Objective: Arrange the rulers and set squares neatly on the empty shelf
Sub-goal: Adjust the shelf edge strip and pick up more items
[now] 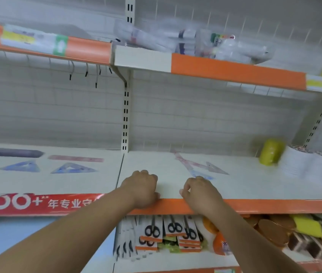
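Your arms reached forward, side by side, to the front edge of the shelf. Your left hand rested on it, fingers curled; your right hand curled too, fingertips hidden.

You have two blue see-through triangular set squares and one flat pink ruler on the left shelf board, one long pink ruler, one pink triangular set square and one yellow roll on the right.
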Available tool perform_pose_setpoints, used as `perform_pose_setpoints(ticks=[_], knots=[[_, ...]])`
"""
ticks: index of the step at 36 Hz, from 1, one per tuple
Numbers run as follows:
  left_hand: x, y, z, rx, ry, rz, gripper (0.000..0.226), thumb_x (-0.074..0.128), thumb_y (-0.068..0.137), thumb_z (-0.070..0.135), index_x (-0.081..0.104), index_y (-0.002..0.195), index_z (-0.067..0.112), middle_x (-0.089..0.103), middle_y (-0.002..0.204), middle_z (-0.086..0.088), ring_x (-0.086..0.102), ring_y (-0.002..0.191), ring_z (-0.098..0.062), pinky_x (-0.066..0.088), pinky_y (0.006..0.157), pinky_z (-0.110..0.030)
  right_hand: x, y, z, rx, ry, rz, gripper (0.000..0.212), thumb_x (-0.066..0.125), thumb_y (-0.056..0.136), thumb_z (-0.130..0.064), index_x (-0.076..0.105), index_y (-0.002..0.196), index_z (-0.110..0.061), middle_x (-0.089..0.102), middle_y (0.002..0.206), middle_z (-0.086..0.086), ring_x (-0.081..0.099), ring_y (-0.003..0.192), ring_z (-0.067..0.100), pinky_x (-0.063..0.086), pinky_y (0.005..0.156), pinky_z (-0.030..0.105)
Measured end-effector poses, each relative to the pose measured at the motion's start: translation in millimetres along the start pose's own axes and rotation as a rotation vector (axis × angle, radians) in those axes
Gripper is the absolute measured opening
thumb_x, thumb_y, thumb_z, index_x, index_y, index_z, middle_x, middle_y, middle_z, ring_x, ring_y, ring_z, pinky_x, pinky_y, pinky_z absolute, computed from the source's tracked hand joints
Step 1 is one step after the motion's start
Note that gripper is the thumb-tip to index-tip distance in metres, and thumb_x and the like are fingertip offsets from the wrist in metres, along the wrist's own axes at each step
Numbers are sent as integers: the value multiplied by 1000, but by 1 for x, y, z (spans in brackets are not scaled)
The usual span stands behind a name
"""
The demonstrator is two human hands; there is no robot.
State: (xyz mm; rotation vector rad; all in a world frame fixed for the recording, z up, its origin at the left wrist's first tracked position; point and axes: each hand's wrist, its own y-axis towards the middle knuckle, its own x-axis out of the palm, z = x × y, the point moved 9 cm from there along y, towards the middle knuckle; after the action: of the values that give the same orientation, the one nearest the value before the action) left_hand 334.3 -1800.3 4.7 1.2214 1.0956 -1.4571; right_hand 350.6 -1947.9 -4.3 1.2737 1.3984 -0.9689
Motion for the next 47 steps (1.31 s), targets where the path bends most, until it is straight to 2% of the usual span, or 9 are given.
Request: perform_pose_setpoints(ticks=[4,6,9,11,22,27,32,39,47], knots=[[3,31,11,16,11,-4,36,47,97,39,49,123,14,49,126,-9,48,116,-27,44,92,-36,0,19,23,18,-17,13,32,45,97,-35,50,71,-16,53,89,5,52,73,19,37,55,25],[3,49,18,32,19,-1,35,45,98,39,50,121,13,51,125,-8,52,113,-26,45,89,-35,-2,28,35,32,-14,26,34,46,97,-34,49,70,-15,51,80,2,50,70,17,31,50,22],[5,75,28,66,41,-4,33,43,99,38,51,118,13,53,124,-6,52,112,-25,44,85,-34,-7,39,50,62,20,21,21,45,96,-32,57,102,-15,61,89,1,55,77,16,41,61,27],[9,91,36,87,61,-16,32,43,99,39,53,115,14,55,122,-5,53,111,-24,43,83,-33,-7,47,60,82,31,-4,21,45,96,-31,55,109,-18,63,94,-2,57,82,15,41,67,27],[32,160,84,142,93,-100,33,41,99,37,55,117,14,57,122,-4,55,112,-21,40,79,-29,2,99,151,203,-31,-40,31,42,98,-36,56,117,-16,60,122,1,57,111,20,45,88,29],[40,181,96,61,30,-103,50,44,97,39,43,134,5,55,123,-10,55,112,-25,44,86,-31,-3,130,186,203,-41,-30,27,44,96,-35,57,109,-16,63,113,2,60,103,21,45,78,29],[47,194,112,11,-38,-102,51,47,93,46,43,135,19,41,134,-12,48,120,-29,44,97,-38,-3,159,201,123,-60,-16,23,40,94,-33,44,78,-18,55,86,1,54,82,21,35,58,28],[61,205,128,-114,48,-183,58,40,95,54,35,141,19,26,142,-19,39,123,-37,36,104,-43,1,187,206,28,-15,-4,47,38,95,-53,53,112,-12,53,118,9,51,113,26,44,86,31],[67,210,125,-218,78,-222,53,48,94,43,32,137,16,34,132,-18,41,118,-36,38,102,-44,16,193,195,-54,37,-30,68,47,83,-69,51,122,-13,46,122,6,44,118,24,45,88,34]])
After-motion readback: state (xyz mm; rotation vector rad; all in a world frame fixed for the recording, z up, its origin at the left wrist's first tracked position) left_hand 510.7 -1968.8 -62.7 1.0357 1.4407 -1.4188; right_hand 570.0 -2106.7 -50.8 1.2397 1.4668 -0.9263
